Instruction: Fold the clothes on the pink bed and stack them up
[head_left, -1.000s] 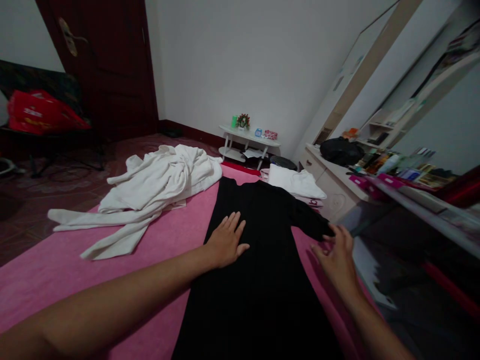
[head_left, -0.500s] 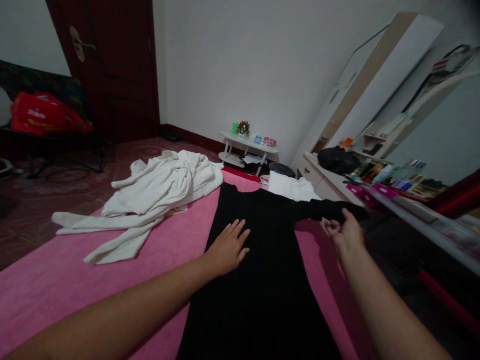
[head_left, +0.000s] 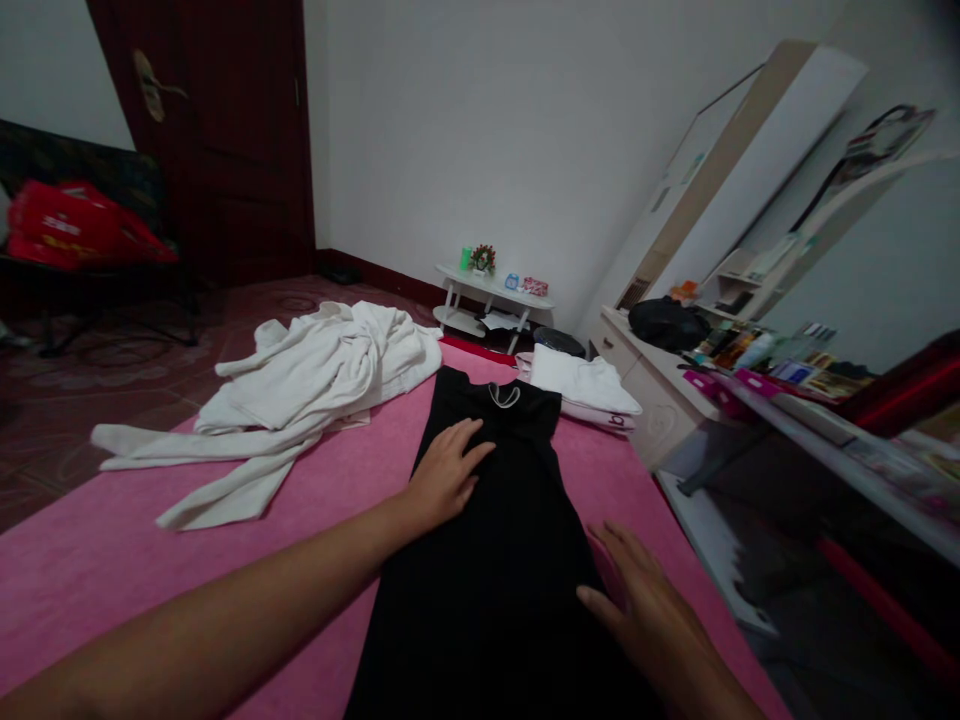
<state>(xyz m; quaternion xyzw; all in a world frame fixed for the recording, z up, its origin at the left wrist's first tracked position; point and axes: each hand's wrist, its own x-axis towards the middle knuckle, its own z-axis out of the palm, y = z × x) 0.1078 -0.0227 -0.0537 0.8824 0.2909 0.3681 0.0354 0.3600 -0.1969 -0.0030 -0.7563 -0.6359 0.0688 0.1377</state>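
A pale wall [head_left: 487, 120] fills the background, and below it a pink cover [head_left: 97, 560] spreads across most of the foreground. A dark red-brown door [head_left: 232, 130] stands at the far left, while a white dressing table [head_left: 637, 370] with a mirror [head_left: 885, 250] runs along the right side. In front of the door is a dark chair [head_left: 75, 150].

A long black garment [head_left: 502, 560] lies flat in the middle of the pink cover, its neckline pointing away from the person. To its left is a loosely heaped white garment [head_left: 322, 365], sleeves trailing toward the edge of the cover. Against the wall stands a small white side table [head_left: 487, 287]. A red plastic bag [head_left: 90, 225] sits on the chair. Beyond the black garment's upper right corner is a folded clothing stack [head_left: 581, 380], white on top.

The left hand [head_left: 444, 468] rests palm down on the chest of the black garment, fingers extended and gripping nothing. The right hand [head_left: 652, 600] is at the garment's right edge, fingers loose and apart from the thumb; whether its thumb touches the fabric cannot be told.

A flower ornament [head_left: 482, 259] and a patterned box [head_left: 535, 287] stand on the side table.
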